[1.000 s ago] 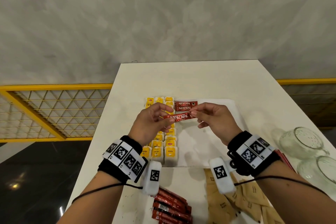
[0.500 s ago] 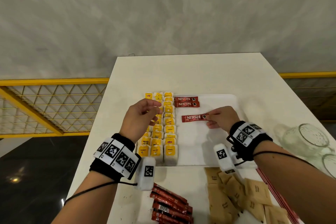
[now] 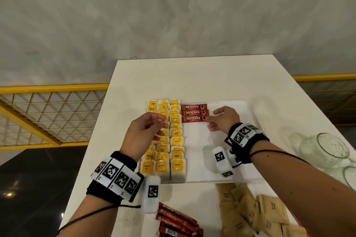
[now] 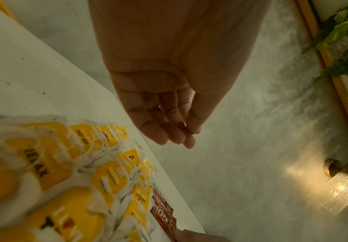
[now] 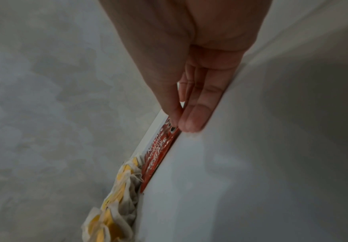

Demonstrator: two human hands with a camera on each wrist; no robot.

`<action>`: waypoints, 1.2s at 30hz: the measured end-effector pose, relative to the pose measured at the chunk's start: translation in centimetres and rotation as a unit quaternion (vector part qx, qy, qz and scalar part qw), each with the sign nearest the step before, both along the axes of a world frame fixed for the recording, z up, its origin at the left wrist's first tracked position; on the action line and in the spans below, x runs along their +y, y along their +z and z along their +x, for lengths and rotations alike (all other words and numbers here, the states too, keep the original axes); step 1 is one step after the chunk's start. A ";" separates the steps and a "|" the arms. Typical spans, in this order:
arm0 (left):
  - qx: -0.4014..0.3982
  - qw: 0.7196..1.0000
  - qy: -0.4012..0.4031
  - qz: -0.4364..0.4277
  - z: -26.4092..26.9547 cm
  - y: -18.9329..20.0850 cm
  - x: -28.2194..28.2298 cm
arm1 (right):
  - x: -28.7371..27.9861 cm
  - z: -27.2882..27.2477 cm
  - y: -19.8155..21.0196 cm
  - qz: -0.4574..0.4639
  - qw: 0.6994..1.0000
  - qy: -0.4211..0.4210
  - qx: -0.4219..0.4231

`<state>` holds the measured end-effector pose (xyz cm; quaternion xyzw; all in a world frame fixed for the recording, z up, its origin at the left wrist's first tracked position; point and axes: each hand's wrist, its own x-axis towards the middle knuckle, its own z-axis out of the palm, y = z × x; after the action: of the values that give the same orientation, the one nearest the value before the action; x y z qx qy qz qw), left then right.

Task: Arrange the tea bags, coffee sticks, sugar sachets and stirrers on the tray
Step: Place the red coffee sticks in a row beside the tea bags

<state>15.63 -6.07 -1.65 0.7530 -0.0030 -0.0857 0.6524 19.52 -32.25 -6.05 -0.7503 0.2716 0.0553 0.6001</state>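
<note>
Tray: the white tray (image 3: 227, 159) is lying on the white table (image 3: 192, 79), its left part filled and its right part showing bare white.
Tea bags: the yellow-tagged tea bags (image 3: 176, 141) are lying in three columns along the tray's left side, running from the far edge to the near edge.
Coffee sticks on tray: three red coffee sticks (image 3: 194, 113) are lying flat, stacked as parallel rows at the tray's far edge, just right of the tea bags.
Nearest stick: the third coffee stick (image 3: 193, 119) is lying touching the row above it.
Right hand: the right hand (image 3: 224, 118) is pinching the right end of the third coffee stick between thumb and fingertips, the little finger resting on the tray in the right wrist view.
Left hand: the left hand (image 3: 143, 133) is hovering above the tea bags with fingers loosely curled, holding nothing.
Spare coffee sticks: a pile of red sticks (image 3: 176, 221) is lying on the table, near the tray's front edge.
Sugar sachets: brown sugar sachets (image 3: 254, 211) are lying heaped on the table, right of that pile.
Glass jars: two clear glass jars (image 3: 325, 150) are lying on their sides at the table's right edge.
</note>
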 end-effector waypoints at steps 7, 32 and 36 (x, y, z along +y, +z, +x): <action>0.001 1.000 -0.002 -0.003 0.2 -0.2 0.4 | -0.2 0.5 0.0 0.002 1.000 0.016 0.015; -0.065 0.845 -0.340 0.407 -12.9 -1.3 0.9 | 5.6 -18.3 2.6 -0.220 0.839 0.493 -0.062; -0.076 0.802 -0.361 0.470 -14.0 -1.5 0.2 | 6.7 -19.5 2.2 -0.291 0.803 0.518 -0.049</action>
<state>1.66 -5.85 -3.15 0.9158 -0.2835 -0.2486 0.1382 -0.02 -25.54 -3.88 -0.9205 -0.1836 0.2396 0.2481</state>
